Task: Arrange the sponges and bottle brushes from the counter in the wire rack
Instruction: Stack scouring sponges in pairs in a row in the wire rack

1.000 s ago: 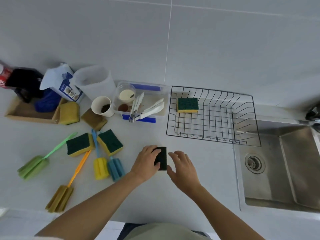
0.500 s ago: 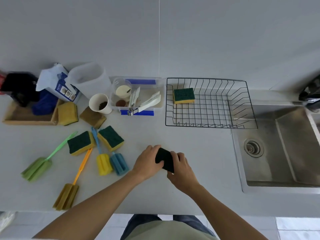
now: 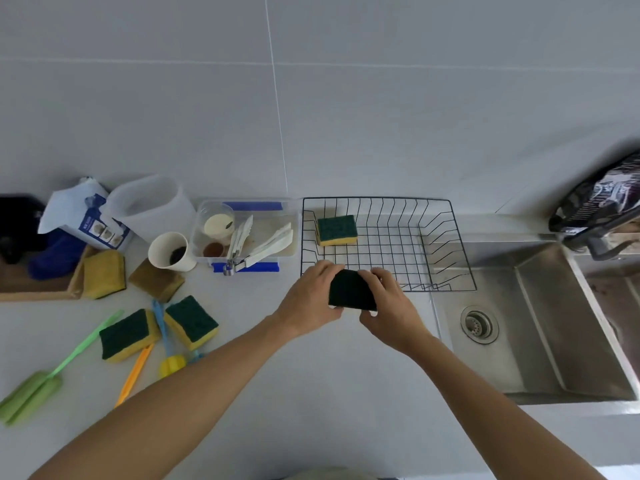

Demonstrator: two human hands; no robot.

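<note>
My left hand (image 3: 308, 299) and my right hand (image 3: 391, 306) both grip a dark green sponge (image 3: 350, 289), held over the front left edge of the black wire rack (image 3: 446, 251). One green-and-yellow sponge (image 3: 336, 230) lies inside the rack at its back left. On the counter to the left lie two more green-topped sponges (image 3: 128, 334) (image 3: 191, 322), two yellow-brown sponges (image 3: 104, 273) (image 3: 156, 280), and bottle brushes: green (image 3: 33, 394), orange-handled (image 3: 133, 375) and a yellow-headed one with a blue handle (image 3: 171, 365). My left forearm hides part of the brushes.
A clear tub of utensils (image 3: 247, 233), a paper cup (image 3: 171, 251), a plastic jug (image 3: 149, 206) and a wooden tray (image 3: 38, 289) stand at the back left. A steel sink (image 3: 536, 327) lies right of the rack.
Both hands have carried the dark green sponge away from the counter's middle, up and right, to the rack's front edge. The right hand has closed on it.
</note>
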